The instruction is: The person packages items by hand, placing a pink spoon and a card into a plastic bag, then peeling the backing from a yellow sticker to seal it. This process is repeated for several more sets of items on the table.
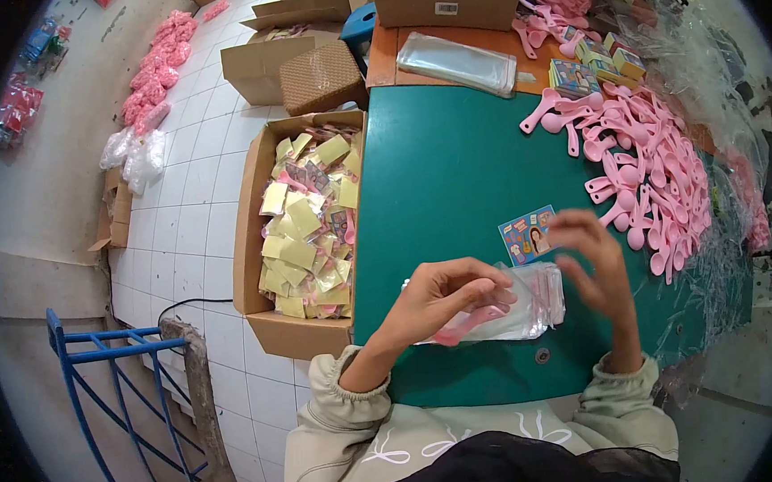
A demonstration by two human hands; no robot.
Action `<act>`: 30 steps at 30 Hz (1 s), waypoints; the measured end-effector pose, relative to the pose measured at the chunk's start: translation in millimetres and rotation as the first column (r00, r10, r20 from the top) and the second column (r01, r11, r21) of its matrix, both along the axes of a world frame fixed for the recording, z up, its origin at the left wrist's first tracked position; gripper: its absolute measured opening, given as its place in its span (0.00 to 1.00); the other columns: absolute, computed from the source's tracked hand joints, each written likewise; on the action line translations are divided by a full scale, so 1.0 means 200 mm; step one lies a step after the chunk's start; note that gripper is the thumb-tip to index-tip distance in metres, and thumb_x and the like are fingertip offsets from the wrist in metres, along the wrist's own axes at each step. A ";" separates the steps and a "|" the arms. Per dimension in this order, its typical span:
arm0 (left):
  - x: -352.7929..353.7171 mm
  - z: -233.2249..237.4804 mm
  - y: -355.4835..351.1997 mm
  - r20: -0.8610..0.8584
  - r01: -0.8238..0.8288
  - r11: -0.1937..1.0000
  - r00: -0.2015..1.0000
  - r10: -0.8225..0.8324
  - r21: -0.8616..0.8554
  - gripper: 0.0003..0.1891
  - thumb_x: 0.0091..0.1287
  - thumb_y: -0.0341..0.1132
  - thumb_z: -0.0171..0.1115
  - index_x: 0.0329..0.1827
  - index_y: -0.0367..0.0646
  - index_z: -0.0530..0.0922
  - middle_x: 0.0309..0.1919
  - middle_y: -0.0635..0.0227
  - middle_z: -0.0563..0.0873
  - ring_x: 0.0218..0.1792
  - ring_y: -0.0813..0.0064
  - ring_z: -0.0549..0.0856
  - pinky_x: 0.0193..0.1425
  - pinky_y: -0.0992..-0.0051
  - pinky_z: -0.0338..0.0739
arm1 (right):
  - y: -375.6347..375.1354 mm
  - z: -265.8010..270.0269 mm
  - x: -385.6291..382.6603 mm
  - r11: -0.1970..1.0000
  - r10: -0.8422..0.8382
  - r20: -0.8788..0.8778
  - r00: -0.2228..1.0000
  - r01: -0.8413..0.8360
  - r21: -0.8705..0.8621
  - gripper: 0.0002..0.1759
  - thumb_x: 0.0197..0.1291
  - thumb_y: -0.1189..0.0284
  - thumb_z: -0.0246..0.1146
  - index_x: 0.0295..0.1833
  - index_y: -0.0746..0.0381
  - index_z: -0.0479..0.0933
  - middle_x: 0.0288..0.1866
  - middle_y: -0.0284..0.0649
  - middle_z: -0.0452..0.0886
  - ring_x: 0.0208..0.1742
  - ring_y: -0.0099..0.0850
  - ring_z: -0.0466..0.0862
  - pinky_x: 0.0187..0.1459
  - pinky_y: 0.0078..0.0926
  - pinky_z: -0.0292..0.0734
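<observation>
My left hand point(448, 297) is closed in a pinch over the front of the green table. It grips a clear plastic bag, and a pink spoon point(468, 327) shows below the fingers, apparently inside the bag. Under and beside it lies a stack of clear plastic bags point(547, 297). My right hand point(595, 262), a little blurred, is raised to the right of that stack with thumb and fingers apart and nothing visible between them. Just left of its fingertips a printed blue card point(527, 235) lies on the table, partly hidden by the hand.
Pink spoons point(655, 177) are heaped on the table's right side. Behind them are card stacks point(574, 76) and a pack of clear bags point(458, 61). A cardboard box point(259, 277) of filled packets stands against the table's left edge. A blue metal frame point(112, 350) is at far left.
</observation>
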State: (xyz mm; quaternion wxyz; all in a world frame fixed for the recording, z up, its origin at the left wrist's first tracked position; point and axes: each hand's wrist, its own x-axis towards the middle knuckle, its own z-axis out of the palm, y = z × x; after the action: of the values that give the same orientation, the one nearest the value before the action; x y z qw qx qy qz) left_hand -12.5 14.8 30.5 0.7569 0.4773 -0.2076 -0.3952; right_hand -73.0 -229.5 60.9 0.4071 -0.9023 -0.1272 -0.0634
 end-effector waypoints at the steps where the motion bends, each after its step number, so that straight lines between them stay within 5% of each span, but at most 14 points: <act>1: 0.01 0.01 0.00 -0.005 0.004 1.000 1.000 -0.004 0.016 0.12 0.71 0.32 0.51 0.47 0.31 0.77 0.39 0.54 0.85 0.43 0.68 0.85 0.48 0.72 0.81 | -0.08 -0.05 0.07 0.996 -0.009 -0.028 1.000 0.006 -0.086 0.22 0.50 0.72 0.66 0.54 0.60 0.76 0.56 0.46 0.73 0.58 0.43 0.73 0.58 0.36 0.69; 5: 0.03 0.02 0.01 -0.026 0.004 0.999 1.000 -0.003 0.041 0.13 0.72 0.33 0.50 0.49 0.31 0.77 0.41 0.57 0.85 0.44 0.70 0.85 0.48 0.75 0.81 | -0.22 -0.19 0.21 0.943 0.041 -0.126 0.991 -0.081 -0.324 0.31 0.43 0.75 0.69 0.59 0.59 0.72 0.56 0.44 0.72 0.58 0.41 0.70 0.61 0.32 0.65; 9: 0.04 -0.01 0.02 -0.021 -0.025 0.997 0.999 0.027 0.079 0.14 0.73 0.34 0.48 0.50 0.32 0.77 0.41 0.59 0.85 0.45 0.72 0.85 0.48 0.76 0.80 | -0.22 -0.20 0.23 0.961 -0.064 -0.410 0.910 -0.055 -0.272 0.26 0.41 0.75 0.70 0.49 0.64 0.72 0.50 0.42 0.71 0.53 0.38 0.69 0.53 0.32 0.66; 12: 0.04 0.02 0.01 0.039 -0.072 0.990 0.997 0.068 0.119 0.16 0.72 0.37 0.50 0.48 0.32 0.78 0.40 0.55 0.85 0.42 0.70 0.86 0.46 0.74 0.81 | -0.26 -0.23 0.22 0.924 0.045 -0.223 0.974 -0.125 -0.361 0.20 0.46 0.75 0.68 0.45 0.65 0.70 0.43 0.39 0.73 0.46 0.32 0.72 0.44 0.28 0.68; 15: 0.04 0.00 0.00 0.105 -0.111 0.985 0.990 0.098 0.133 0.16 0.72 0.37 0.51 0.49 0.32 0.78 0.40 0.56 0.85 0.42 0.71 0.85 0.46 0.75 0.81 | -0.19 -0.12 0.19 0.961 -0.002 -0.447 0.894 0.125 0.246 0.16 0.52 0.77 0.65 0.47 0.65 0.70 0.37 0.37 0.76 0.36 0.25 0.76 0.35 0.23 0.72; 16: 0.04 0.01 0.01 0.108 -0.115 0.983 0.989 0.100 0.141 0.15 0.72 0.37 0.51 0.48 0.32 0.78 0.40 0.57 0.85 0.42 0.71 0.85 0.46 0.75 0.81 | -0.10 -0.01 0.16 0.932 -0.085 -0.345 0.935 0.197 0.306 0.16 0.55 0.80 0.63 0.49 0.65 0.69 0.33 0.36 0.79 0.29 0.20 0.77 0.28 0.19 0.73; 19: 0.04 0.02 0.00 0.105 -0.118 0.981 0.989 0.103 0.156 0.14 0.72 0.35 0.51 0.48 0.31 0.78 0.41 0.58 0.85 0.43 0.73 0.84 0.47 0.76 0.80 | 0.02 0.23 0.06 0.865 -0.117 -0.286 0.951 0.239 0.441 0.19 0.54 0.85 0.61 0.52 0.65 0.70 0.35 0.39 0.80 0.34 0.22 0.81 0.32 0.21 0.77; 22: 0.03 0.01 -0.01 0.104 -0.119 0.983 0.989 0.105 0.141 0.14 0.72 0.33 0.51 0.48 0.30 0.78 0.40 0.61 0.85 0.43 0.77 0.84 0.47 0.79 0.79 | 0.08 0.30 0.01 0.975 -0.078 -0.104 0.992 0.097 0.200 0.22 0.53 0.88 0.59 0.55 0.64 0.70 0.35 0.42 0.80 0.38 0.26 0.84 0.36 0.23 0.78; 30: 0.01 0.05 -0.03 0.430 -0.135 0.947 0.903 -0.003 0.290 0.11 0.68 0.34 0.58 0.46 0.36 0.81 0.30 0.63 0.87 0.32 0.84 0.82 0.39 0.80 0.78 | 0.10 0.34 -0.01 0.988 0.101 -0.182 0.978 -0.121 -0.100 0.17 0.55 0.82 0.59 0.51 0.63 0.72 0.37 0.46 0.79 0.36 0.43 0.82 0.36 0.32 0.75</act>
State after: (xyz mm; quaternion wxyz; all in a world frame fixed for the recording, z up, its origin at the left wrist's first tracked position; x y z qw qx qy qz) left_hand -10.2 9.5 41.3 0.6211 0.6726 -0.2858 -0.2833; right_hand -75.2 -208.8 128.1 0.3691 -0.9169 -0.1441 0.0468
